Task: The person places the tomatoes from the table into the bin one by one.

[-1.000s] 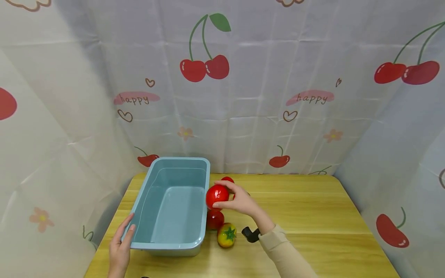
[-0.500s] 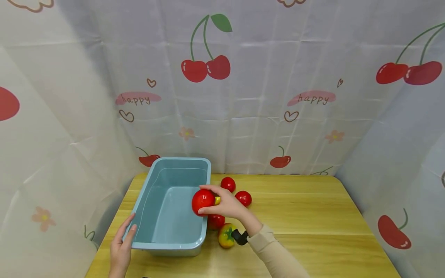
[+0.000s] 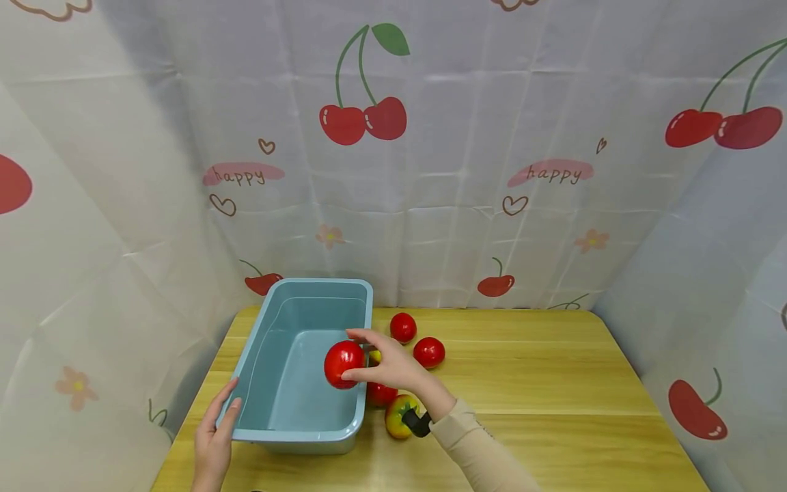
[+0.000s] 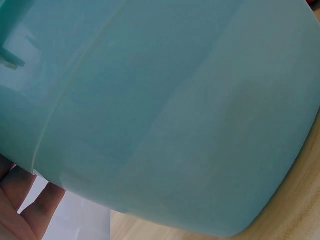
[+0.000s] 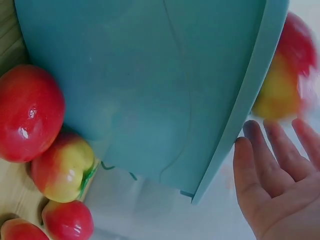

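Left hand: the left hand [image 3: 214, 441] lies at the near left corner of the teal plastic tub [image 3: 270, 433], fingers straight against its rim and outer wall; the grip is relaxed, pressing rather than clasping. The left wrist view shows only fingertips [image 4: 30, 205] beside the tub wall [image 4: 175, 115].

Right hand: the right hand [image 3: 393, 365] reaches in from the near right over the tub's right rim. Its grip pinches a red tomato [image 3: 343, 364] between thumb and fingers.

Tomato held: it hangs above the tub's interior, just inside the right wall, clear of the floor of the tub. In the right wrist view the tomato [image 5: 287, 70] is a red-and-yellow blur past the rim, beyond the fingers [image 5: 260, 165].

Key relation: the tub's open floor lies directly below and to the left of the held tomato; the tub's long axis runs near to far. The right hand is over it, the left hand at its near edge.

Fruit just right of the tub: a yellow-red tomato with a green calyx [image 3: 399, 415], then a red tomato [image 3: 381, 394] touching the tub wall.

Farther fruit: two red tomatoes [image 3: 428, 352] [image 3: 402, 326], apart from each other on the wooden surface [image 3: 553, 383].

Backdrop: a cherry-print cloth [image 3: 430, 171].
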`<state>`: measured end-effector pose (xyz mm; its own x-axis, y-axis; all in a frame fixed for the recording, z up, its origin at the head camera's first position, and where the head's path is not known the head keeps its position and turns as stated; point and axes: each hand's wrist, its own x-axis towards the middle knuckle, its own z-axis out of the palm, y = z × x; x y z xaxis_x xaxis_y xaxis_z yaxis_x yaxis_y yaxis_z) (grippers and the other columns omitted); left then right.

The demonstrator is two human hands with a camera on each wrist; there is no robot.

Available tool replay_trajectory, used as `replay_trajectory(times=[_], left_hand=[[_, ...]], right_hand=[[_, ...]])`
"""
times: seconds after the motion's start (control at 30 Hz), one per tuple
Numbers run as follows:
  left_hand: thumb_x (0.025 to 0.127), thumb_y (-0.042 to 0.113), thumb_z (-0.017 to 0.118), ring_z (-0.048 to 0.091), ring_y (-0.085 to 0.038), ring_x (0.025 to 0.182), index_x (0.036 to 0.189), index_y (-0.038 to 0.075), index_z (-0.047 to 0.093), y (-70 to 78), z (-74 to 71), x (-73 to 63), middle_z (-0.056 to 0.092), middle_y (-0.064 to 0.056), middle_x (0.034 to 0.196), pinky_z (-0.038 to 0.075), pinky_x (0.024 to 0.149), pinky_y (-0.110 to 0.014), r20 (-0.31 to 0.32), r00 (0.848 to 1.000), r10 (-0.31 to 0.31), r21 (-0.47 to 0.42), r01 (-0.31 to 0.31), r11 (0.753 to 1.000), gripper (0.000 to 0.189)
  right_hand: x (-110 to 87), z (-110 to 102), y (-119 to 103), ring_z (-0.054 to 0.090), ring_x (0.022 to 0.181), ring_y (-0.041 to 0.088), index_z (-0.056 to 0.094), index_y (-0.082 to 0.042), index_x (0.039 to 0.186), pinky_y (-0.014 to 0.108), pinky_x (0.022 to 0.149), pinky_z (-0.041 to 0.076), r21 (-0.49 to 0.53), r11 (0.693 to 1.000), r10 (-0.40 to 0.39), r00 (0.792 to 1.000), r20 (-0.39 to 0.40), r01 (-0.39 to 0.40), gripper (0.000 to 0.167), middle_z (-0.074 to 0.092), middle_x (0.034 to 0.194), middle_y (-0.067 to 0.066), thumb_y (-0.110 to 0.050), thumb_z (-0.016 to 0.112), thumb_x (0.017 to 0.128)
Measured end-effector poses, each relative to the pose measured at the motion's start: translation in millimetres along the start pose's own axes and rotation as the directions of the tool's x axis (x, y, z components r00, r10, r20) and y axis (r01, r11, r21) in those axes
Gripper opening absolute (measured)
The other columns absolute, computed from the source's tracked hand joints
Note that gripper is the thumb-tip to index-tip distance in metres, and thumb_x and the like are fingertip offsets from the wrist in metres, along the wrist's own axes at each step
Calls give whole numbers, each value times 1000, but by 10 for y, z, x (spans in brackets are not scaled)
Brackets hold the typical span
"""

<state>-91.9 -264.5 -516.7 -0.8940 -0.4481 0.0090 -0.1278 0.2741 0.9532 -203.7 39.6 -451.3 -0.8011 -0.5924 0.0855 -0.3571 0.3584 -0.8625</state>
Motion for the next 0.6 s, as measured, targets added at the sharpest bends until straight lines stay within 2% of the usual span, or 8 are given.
replay_trajectory(times=[0.07,0.17,0.3,0.47,0.6], left_hand=[[98,38,47,29,-7,132,141,20,44,0,-3,4,37,-3,147,28,98,-17,7,1000,-7,3,7,1000,47],[98,38,47,28,-7,132,141,20,44,1,-4,0,37,-4,147,28,100,-19,8,1000,-7,0,7,1000,47],[98,38,47,29,-6,132,141,18,45,11,-1,-12,37,-5,146,28,101,-19,-2,1000,-8,2,8,1000,47],[98,37,47,30,-7,131,141,18,45,21,-1,-18,38,-4,146,27,105,-27,-1,1000,-14,-1,14,1000,47],[98,36,47,32,-6,129,140,18,46,23,-5,-17,39,-4,145,29,101,-20,-2,1000,-4,5,4,1000,46]], right_hand=[[-12,-11,12,48,117,18,44,-26,139,36,88,47,-16,1000,-18,1000,-5,18,69,49,135,-6,-44,72,79],[-37,-43,43,48,119,18,45,-28,138,38,92,45,-8,1000,-15,1000,-16,15,66,49,136,-7,-42,72,80],[-60,-110,134,50,117,16,46,-23,138,39,91,46,20,1000,-6,999,-42,7,66,50,135,-5,-41,73,79],[-91,-245,252,52,116,19,48,-13,136,42,96,42,24,999,-33,995,-95,35,67,53,132,3,-39,74,80],[-125,-363,311,52,113,23,49,-14,135,43,93,44,-33,999,-22,990,-142,18,68,54,130,4,-41,75,78]])
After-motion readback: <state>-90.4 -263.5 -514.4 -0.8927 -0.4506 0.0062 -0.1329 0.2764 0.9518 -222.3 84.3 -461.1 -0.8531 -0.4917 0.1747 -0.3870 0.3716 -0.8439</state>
